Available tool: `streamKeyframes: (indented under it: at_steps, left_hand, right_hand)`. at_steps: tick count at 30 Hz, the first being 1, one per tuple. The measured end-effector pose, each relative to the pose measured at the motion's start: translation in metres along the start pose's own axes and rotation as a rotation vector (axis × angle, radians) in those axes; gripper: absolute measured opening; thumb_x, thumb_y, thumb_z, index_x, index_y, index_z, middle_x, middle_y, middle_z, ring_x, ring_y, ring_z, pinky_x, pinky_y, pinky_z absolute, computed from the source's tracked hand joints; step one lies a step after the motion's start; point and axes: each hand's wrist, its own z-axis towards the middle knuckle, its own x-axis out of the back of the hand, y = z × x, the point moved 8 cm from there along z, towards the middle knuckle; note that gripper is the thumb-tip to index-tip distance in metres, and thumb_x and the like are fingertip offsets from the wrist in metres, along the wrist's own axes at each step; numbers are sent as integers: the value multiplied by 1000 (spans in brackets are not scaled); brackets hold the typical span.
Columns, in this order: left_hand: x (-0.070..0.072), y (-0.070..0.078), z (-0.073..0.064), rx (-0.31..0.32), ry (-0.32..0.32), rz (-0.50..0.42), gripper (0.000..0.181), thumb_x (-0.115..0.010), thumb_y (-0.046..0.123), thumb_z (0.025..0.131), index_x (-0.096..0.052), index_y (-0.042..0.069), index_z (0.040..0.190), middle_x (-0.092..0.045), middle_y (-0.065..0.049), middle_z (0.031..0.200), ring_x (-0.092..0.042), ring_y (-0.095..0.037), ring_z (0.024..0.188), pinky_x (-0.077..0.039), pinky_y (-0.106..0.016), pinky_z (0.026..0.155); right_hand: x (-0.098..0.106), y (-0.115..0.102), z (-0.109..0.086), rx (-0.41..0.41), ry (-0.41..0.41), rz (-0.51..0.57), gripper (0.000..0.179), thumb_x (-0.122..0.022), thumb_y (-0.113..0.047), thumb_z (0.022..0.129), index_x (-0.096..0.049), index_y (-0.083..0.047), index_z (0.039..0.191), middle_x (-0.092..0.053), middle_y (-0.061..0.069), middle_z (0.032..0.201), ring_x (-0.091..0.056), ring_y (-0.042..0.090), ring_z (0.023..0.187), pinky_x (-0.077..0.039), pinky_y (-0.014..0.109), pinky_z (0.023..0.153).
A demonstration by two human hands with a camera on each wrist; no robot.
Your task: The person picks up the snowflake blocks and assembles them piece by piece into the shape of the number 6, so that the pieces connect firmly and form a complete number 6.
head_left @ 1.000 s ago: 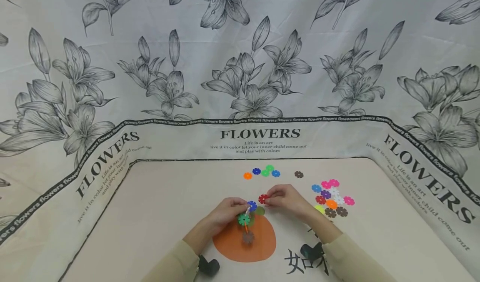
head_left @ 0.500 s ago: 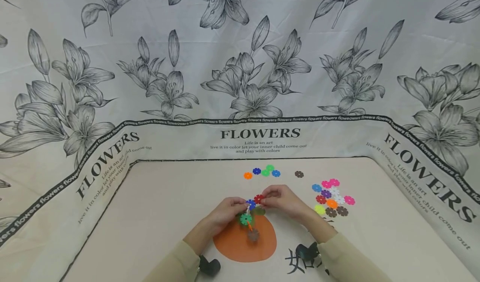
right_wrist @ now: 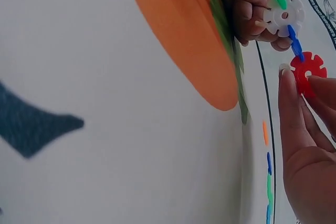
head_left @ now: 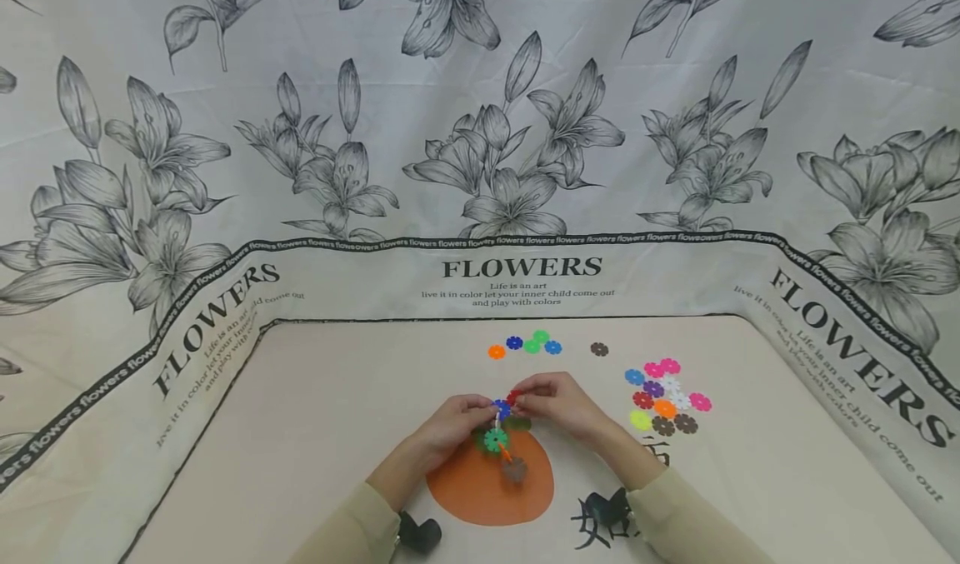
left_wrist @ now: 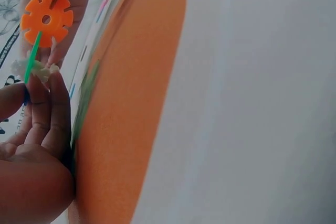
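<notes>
Above the tablecloth hangs a chain of notched plastic snowflake discs. Its lower end is a brown disc (head_left: pixel 513 469), then an orange disc (left_wrist: pixel 32 20), a green disc (head_left: pixel 496 440), a white disc (right_wrist: pixel 296 11) and a blue disc (head_left: pixel 501 409). My left hand (head_left: pixel 452 422) pinches the chain at the blue disc, between thumb and fingers. A red disc (right_wrist: pixel 301 66) is pinched by my right hand (head_left: pixel 564 404). In the right wrist view the red disc's edge meets the blue disc's edge; how deeply they interlock cannot be told.
Loose discs in mixed colours lie in a cluster (head_left: pixel 664 409) on the right. Farther back are several more, including an orange one (head_left: pixel 497 352) and a brown one (head_left: pixel 599 349). The cloth (head_left: pixel 322 397) bears a printed orange fruit (head_left: pixel 480 497). Flowered fabric walls (head_left: pixel 517 281) enclose the table.
My right hand has moved left, bringing the red disc up against the blue one. The chain's lower end has swung to the right. The left hand has stayed nearly still.
</notes>
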Motion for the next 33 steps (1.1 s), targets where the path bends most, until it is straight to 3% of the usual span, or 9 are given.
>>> streamKeyframes:
  at_steps: [11, 21, 33]
  left_hand:
    - [-1, 2, 1, -10, 8, 5, 23, -63, 25, 103, -67, 4, 108, -70, -6, 95, -62, -19, 96, -49, -36, 100]
    - [-4, 5, 1, -25, 18, -1, 22, -63, 25, 103, -65, 3, 106, -70, -5, 91, -62, -19, 93, -48, -37, 99]
    - [-2, 7, -2, -12, 86, 30, 22, -65, 25, 102, -68, 3, 99, -71, -4, 86, -60, -18, 91, -45, -40, 98]
  right_hand:
    - [-3, 1, 1, -21, 2, 8, 41, -60, -22, 105, -62, 10, 130, -74, 18, 112, -74, 33, 99, -59, 39, 90]
    - [-3, 1, 4, -62, 61, 38, 40, -57, -21, 106, -64, 14, 124, -73, 17, 108, -73, 32, 99, -59, 38, 89]
    - [-6, -7, 1, -55, 76, 32, 39, -63, -22, 104, -69, 14, 116, -75, 20, 106, -74, 34, 99, -59, 38, 88]
